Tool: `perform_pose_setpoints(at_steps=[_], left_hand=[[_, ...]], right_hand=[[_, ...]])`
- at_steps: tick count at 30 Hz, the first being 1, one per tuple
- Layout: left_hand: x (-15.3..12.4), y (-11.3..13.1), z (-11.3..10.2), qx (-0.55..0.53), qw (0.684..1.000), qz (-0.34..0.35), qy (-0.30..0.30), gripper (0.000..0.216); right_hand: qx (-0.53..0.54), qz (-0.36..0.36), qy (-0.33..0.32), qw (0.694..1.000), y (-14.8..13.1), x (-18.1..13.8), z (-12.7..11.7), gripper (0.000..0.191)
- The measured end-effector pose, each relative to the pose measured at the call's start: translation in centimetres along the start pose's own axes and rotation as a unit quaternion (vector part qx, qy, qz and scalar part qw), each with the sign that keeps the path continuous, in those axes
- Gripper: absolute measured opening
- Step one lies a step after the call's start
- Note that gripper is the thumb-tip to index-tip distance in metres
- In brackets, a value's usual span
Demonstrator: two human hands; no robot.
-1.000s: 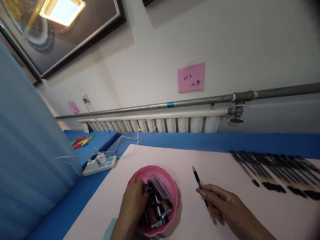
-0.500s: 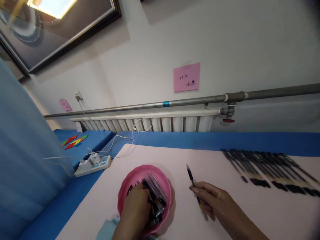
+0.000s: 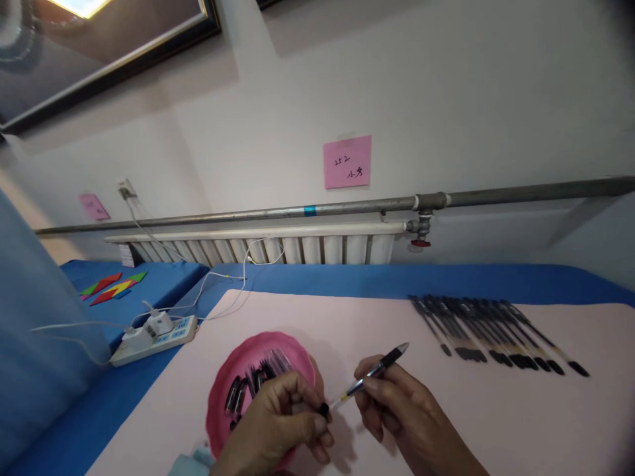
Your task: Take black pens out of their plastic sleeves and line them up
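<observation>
My right hand pinches a pen with a clear barrel and black grip, its tip pointing up and to the right. Between the thumb and fingertips of my left hand is a small black pen end plug, close by the pen's open rear end; whether the two touch I cannot tell. Partly behind my left hand stands a pink scalloped bowl holding black pen caps and clear tubes. Off to the right, a row of assembled pens lies side by side.
Pale pink paper covers the blue table. A white power strip with plugged chargers and cables sits at left. Coloured flat pieces lie beyond it. A radiator and pipe run along the wall behind.
My left hand has come out of the bowl with a black end plug and moved right towards the pen. My right hand has turned the pen so its rear end faces left.
</observation>
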State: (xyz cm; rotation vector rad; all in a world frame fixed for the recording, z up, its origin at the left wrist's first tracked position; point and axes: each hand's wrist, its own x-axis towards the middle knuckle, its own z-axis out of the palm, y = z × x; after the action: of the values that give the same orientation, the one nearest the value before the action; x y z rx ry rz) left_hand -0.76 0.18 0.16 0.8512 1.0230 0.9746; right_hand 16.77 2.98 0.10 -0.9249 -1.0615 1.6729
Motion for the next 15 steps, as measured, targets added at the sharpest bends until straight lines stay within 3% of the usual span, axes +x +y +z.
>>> perform_pose_setpoints(at_steps=[15], left_hand=[[0.3, -0.88, -0.63, 0.012, 0.999, -0.02, -0.033, 0.018]], right_hand=[[-0.065, -0.016, -0.015, 0.998, -0.16, -0.15, -0.03, 0.014]])
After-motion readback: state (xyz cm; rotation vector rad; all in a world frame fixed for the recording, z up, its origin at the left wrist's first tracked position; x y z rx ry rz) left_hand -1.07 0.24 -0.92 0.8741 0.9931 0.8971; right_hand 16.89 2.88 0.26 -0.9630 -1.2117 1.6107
